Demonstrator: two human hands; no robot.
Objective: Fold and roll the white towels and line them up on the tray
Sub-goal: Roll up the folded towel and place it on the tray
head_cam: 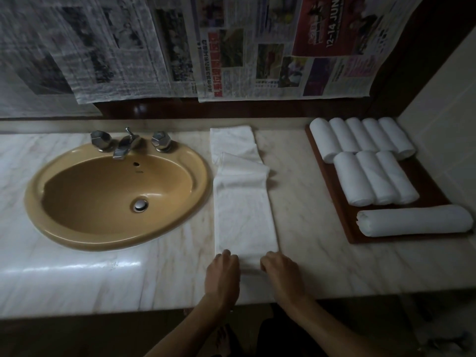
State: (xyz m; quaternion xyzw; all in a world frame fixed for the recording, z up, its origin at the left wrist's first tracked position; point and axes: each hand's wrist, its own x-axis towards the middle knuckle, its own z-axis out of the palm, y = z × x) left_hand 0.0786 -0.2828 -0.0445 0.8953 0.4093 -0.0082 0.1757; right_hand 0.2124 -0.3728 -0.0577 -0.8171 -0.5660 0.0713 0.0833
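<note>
while both hands point(251, 266) grip towel point(244, 215) end | tray point(332, 181) holds nine rolls point(368, 161)

Sink point(77, 228) set in tabletop point(309, 240) at left, long folded towel point(244, 215) lying just right of it, tray point(342, 220) of rolled towels point(360, 161) at far right, hands point(224, 269) on towel's near end

Nine rolled towels point(360, 176), one flat towel point(244, 217), one tray point(334, 191), two hands point(252, 269).
</note>
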